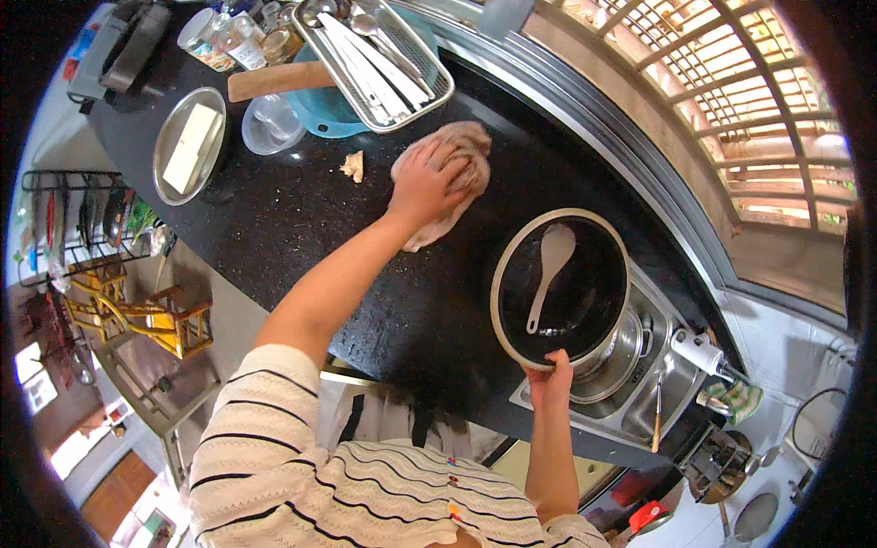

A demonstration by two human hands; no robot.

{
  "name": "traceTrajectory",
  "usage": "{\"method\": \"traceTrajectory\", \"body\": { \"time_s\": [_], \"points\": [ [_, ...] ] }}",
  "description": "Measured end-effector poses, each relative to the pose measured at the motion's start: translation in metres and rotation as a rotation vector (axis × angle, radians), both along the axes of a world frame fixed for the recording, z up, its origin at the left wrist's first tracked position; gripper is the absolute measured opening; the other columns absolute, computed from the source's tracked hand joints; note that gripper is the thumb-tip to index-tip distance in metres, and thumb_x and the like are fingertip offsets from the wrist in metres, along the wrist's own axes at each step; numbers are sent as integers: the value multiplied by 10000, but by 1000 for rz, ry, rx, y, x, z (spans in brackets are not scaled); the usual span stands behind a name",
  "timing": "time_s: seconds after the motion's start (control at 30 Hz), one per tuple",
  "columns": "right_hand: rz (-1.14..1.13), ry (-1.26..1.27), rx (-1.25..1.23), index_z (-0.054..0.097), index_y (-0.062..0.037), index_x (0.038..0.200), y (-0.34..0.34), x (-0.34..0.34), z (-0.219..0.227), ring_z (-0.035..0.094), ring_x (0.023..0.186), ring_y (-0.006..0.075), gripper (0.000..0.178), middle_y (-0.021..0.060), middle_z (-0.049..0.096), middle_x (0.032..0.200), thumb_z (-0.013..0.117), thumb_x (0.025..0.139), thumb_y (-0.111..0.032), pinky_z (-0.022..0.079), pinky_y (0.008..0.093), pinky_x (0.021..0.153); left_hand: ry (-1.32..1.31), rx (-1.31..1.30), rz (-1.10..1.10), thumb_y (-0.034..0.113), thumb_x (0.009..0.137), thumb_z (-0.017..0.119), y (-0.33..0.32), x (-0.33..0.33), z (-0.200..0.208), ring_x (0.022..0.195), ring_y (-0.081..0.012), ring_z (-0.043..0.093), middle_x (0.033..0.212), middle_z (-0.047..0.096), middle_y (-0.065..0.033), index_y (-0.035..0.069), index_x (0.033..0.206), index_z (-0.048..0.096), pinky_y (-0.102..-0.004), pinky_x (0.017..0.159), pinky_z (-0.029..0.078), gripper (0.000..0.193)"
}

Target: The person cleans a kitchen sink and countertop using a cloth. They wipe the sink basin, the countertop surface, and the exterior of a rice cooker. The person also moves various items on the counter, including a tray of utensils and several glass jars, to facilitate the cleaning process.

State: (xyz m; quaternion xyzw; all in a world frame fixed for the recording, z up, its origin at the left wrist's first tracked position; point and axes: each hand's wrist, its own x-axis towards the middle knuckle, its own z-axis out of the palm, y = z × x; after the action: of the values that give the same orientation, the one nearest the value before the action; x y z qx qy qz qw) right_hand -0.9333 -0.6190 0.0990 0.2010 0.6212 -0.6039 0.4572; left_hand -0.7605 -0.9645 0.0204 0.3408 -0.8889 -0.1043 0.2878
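Just above the middle of the frame, the left hand (425,187) holds a crumpled, fuzzy beige-brown cloth (470,144) under its fingers against the glossy black table (274,233). Right of centre, the right hand (552,376) grips the lower rim of a round, black-lined bowl (594,301) with a pale edge, thumb over the rim. Inside lies a smooth white paddle-shaped spoon (555,256), its handle toward that hand.
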Motion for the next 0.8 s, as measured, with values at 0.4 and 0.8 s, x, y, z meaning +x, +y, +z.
{"method": "traceTrajectory", "body": {
  "time_s": [0.4,0.8],
  "points": [
    [44,-12,-188,406,135,1247,-107,-12,5,545,1166,503,560,264,532,1282,508,738,-75,457,645,1040,-4,126,140,357,773,733,-14,-14,-8,1300,-335,439,1384,500,-96,170,1234,603,-502,1079,342,514],
    [145,109,-254,377,-50,1372,-98,26,5,602,1101,391,653,208,486,1318,570,927,-487,512,525,974,-142,321,-145,386,718,734,208,175,20,1333,-354,416,1422,480,-104,216,1176,612,-526,1101,314,503]
  ]
}}
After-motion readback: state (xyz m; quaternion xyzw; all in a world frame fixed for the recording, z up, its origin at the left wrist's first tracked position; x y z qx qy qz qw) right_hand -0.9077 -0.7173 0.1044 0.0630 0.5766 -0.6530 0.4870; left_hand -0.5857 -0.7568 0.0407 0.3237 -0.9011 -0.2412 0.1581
